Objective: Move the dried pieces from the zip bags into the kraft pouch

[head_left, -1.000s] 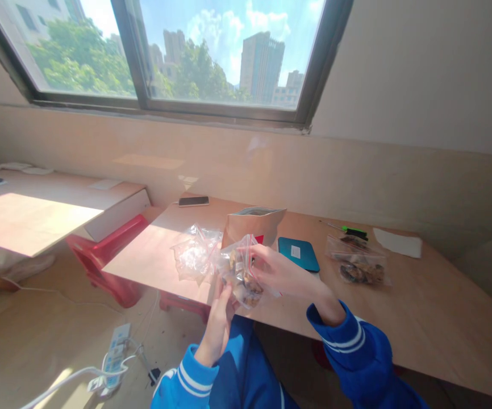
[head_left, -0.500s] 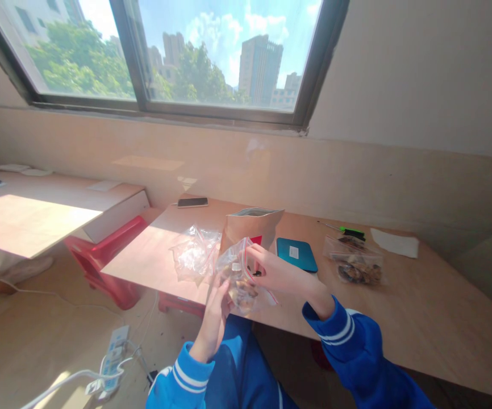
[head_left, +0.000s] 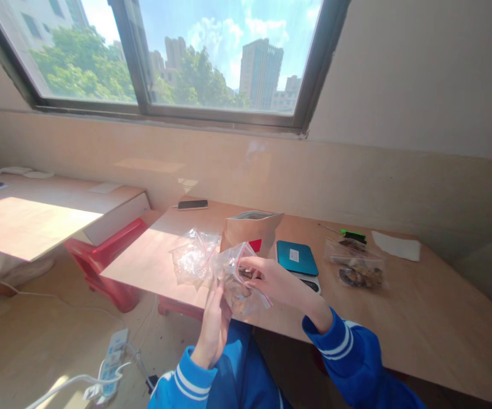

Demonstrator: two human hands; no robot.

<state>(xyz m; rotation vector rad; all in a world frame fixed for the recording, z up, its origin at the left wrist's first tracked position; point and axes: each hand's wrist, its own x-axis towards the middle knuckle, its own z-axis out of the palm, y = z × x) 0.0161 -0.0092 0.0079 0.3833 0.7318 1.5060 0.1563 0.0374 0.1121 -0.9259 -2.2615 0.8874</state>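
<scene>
Over the table's front edge, my left hand (head_left: 216, 321) is closed on the side of a clear zip bag (head_left: 240, 301) with a red seal line. Brown dried pieces lie inside this bag. My right hand (head_left: 267, 278) reaches to the bag's open mouth from the right, its fingers bent and partly inside. Something dark brown shows by those fingertips, too small to name for sure. Just behind stands an open brown paper pouch (head_left: 246, 230) with a red patch. Crumpled clear plastic bags (head_left: 192, 258) lie to the left of it.
On the table (head_left: 399, 324), a teal-topped digital scale (head_left: 297, 258) sits right of the pouch. Farther right are zip bags of dried pieces (head_left: 359, 272), a green-and-black tool (head_left: 352, 234) and white paper (head_left: 395, 245). A phone (head_left: 192, 205) lies at the back left. A power strip (head_left: 113, 360) is on the floor.
My right hand has moved slightly down and left, its fingers lower into the bag's mouth. More of the scale's front shows now. My left hand keeps its hold on the bag.
</scene>
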